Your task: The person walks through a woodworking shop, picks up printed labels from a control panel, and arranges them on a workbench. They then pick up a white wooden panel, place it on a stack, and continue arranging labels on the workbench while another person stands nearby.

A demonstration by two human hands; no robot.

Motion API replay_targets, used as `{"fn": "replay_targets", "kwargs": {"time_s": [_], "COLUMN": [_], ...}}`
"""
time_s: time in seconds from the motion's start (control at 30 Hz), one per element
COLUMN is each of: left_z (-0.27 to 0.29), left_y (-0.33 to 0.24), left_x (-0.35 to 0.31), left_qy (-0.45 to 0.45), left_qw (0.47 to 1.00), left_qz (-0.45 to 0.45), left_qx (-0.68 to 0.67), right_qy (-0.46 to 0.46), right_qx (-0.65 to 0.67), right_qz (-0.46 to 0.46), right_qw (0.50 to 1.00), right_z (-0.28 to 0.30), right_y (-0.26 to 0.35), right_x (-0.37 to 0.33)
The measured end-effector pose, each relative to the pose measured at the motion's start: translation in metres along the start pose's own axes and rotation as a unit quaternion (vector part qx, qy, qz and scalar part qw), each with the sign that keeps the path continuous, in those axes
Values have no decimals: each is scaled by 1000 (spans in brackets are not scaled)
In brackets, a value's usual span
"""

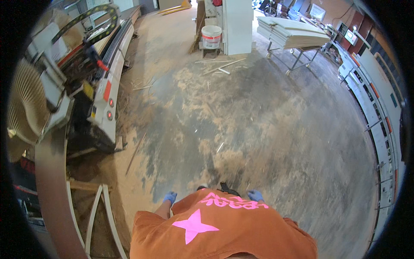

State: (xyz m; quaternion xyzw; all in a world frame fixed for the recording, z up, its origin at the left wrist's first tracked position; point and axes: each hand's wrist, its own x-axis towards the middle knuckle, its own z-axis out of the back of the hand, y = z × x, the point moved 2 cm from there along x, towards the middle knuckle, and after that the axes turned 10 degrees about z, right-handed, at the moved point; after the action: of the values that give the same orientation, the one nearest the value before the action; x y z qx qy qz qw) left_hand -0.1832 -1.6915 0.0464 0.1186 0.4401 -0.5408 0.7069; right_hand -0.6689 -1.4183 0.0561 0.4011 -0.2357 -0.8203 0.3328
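Observation:
My left hand (pixel 170 197), in a blue glove, hangs low beside the left edge of my orange-brown shirt (pixel 241 224). On the other side, my right hand (pixel 255 195) shows its blue glove just past the shirt's hem. Both look compact from above, and their fingers are too small and too turned away to make out. No object shows in or against either hand. Below them is the dusty floor (pixel 185 181), and dark shoe tips (pixel 226 188) peek out between them.
A long machine (pixel 110 99) with red buttons lines the left, near a ribbed hose (pixel 28 103) and curved wooden strips (pixel 92 220). A white bucket (pixel 211 36) stands ahead by a white pillar (pixel 239 26). Panels lie stacked on a wheeled cart (pixel 297 60). Another machine (pixel 371 95) runs along the right.

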Motion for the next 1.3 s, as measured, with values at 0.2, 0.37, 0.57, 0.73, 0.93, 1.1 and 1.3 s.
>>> {"fn": "replay_targets", "kwargs": {"time_s": [0.2, 0.37, 0.57, 0.73, 0.93, 1.1, 1.3], "left_z": [81, 63, 44, 65, 150, 240, 309], "left_y": [-311, -543, -662, -700, -823, -1063, -1368], "left_x": [161, 216, 250, 319, 471, 568, 662], "left_qy": [-75, -39, -6, -3, -54, -82, -123], "left_qw": [986, 978, 992, 999, 998, 989, 927], "left_qz": [-147, -168, -123, 11, 25, -107, -287], "left_qx": [-20, -114, -41, -40, -2, -65, -208], "right_qy": [-85, -181, -177, -132, -152, -249, -390], "right_qx": [76, 79, 75, 189, 234, 120, -12], "right_qz": [-66, -79, 42, 164, 256, 300, 335], "right_qw": [991, 977, 981, 959, 926, 913, 858], "right_z": [99, 238, 399, 484, 573, 713, 907], "right_y": [0, -16, 103, 319, 475, 550, 602], "right_x": [107, 262, 544, 732, 875, 946, 1076]}}
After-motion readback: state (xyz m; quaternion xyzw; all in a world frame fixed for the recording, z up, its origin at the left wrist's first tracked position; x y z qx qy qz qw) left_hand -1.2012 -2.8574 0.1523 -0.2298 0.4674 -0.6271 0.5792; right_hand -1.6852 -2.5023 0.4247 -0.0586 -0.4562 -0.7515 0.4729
